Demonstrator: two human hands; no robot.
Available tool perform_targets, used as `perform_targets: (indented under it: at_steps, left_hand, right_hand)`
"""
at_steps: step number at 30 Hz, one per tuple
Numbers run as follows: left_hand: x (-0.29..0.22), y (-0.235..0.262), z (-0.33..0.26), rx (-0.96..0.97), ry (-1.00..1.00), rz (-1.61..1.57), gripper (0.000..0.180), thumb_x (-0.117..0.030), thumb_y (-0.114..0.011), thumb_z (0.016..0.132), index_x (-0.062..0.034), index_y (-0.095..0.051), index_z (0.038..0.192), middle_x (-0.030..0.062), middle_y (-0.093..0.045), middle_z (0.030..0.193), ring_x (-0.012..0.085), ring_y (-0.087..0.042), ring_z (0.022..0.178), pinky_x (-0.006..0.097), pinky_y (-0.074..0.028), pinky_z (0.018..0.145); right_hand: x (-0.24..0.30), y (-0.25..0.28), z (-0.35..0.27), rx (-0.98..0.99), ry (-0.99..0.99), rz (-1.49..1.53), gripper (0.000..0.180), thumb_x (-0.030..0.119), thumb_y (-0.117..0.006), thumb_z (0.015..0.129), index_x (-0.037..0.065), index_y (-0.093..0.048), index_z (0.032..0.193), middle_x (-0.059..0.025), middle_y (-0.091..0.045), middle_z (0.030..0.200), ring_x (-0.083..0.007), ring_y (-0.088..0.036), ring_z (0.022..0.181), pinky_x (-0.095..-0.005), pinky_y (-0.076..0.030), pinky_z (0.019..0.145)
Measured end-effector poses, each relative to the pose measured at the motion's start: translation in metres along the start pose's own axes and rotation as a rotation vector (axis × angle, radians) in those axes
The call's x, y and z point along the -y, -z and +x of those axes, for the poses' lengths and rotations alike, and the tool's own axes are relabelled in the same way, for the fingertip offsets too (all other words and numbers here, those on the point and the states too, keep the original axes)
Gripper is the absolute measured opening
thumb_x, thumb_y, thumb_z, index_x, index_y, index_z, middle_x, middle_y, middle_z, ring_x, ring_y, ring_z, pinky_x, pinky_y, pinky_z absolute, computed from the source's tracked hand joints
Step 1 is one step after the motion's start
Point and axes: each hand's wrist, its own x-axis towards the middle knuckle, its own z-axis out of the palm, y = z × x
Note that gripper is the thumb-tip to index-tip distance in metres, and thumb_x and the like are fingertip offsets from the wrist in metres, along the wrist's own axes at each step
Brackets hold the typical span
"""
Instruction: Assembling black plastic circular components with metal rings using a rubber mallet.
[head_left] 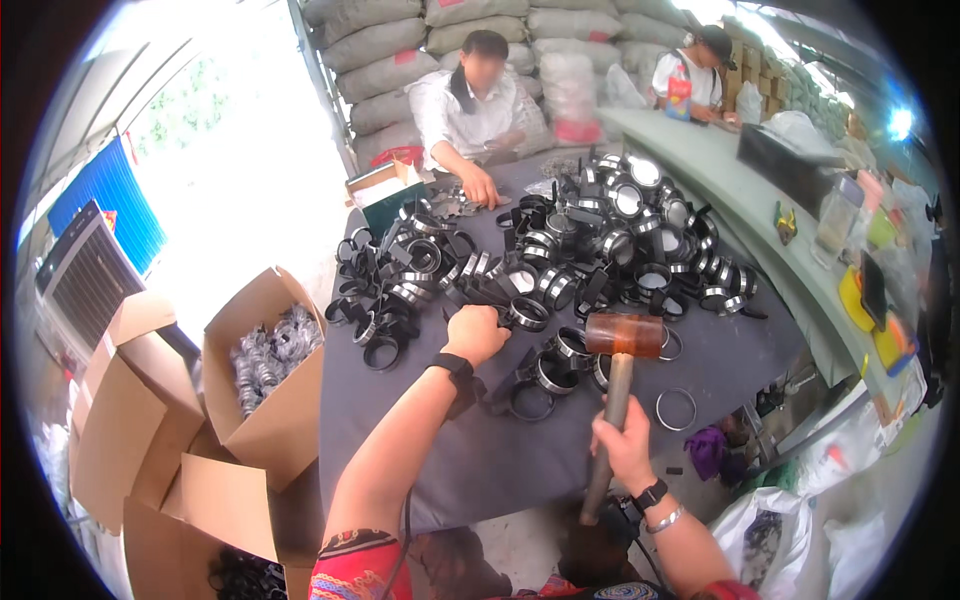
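Observation:
My left hand is closed at the near edge of a big pile, its fingers wrapped round what looks like the handle of a black ring-shaped part with a silver band. In my right hand is the wooden handle of a mallet, whose amber-brown head is raised over several more ring parts. A thin loose silver ring lies on the grey tabletop, right of the mallet. The pile of black ring parts, many with silver bands, spreads across the middle of the table.
Across the table a person reaches toward flat metal pieces. Another person works behind the green counter. Open cardboard boxes holding parts stand at left. Pliers lie on the counter; white sacks are at lower right.

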Motion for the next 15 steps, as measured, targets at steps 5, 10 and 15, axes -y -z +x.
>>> perform_targets:
  at_steps: [5, 10, 15]
  left_hand:
    - [0.017, 0.017, -0.017, -0.033, 0.165, -0.588, 0.032, -0.030, -0.075, 0.071, 0.0003, -0.064, 0.072, 0.0137, -0.067, 0.073, 0.0254, -0.065, 0.069, 0.038, -0.050, 0.064]
    - [0.023, 0.058, -0.096, -0.033, 0.366, -1.178, 0.025, -0.010, -0.073, 0.079, -0.0022, -0.052, 0.067, 0.0032, -0.053, 0.061, 0.0115, -0.052, 0.052, 0.028, -0.040, 0.049]
    - [0.041, 0.069, -0.234, -0.154, 0.545, -1.370, 0.025, -0.019, -0.059, 0.092, -0.0040, -0.053, 0.073, 0.0046, -0.053, 0.064, 0.0150, -0.053, 0.057, 0.028, -0.043, 0.055]
  right_hand:
    - [0.001, -0.001, 0.000, 0.001, -0.009, 0.013, 0.028, 0.003, -0.060, 0.082, -0.001, -0.047, 0.107, -0.0045, -0.056, 0.077, -0.0122, -0.057, 0.057, -0.0270, -0.049, 0.051]
    - [-0.002, 0.003, -0.003, -0.023, 0.011, -0.017, 0.025, 0.004, -0.059, 0.082, 0.000, -0.048, 0.104, -0.0048, -0.055, 0.077, -0.0122, -0.057, 0.057, -0.0271, -0.049, 0.050]
    - [0.000, 0.003, -0.007, -0.001, 0.015, -0.006, 0.021, 0.004, -0.059, 0.083, 0.001, -0.048, 0.101, -0.0044, -0.055, 0.073, -0.0130, -0.056, 0.054, -0.0276, -0.048, 0.047]
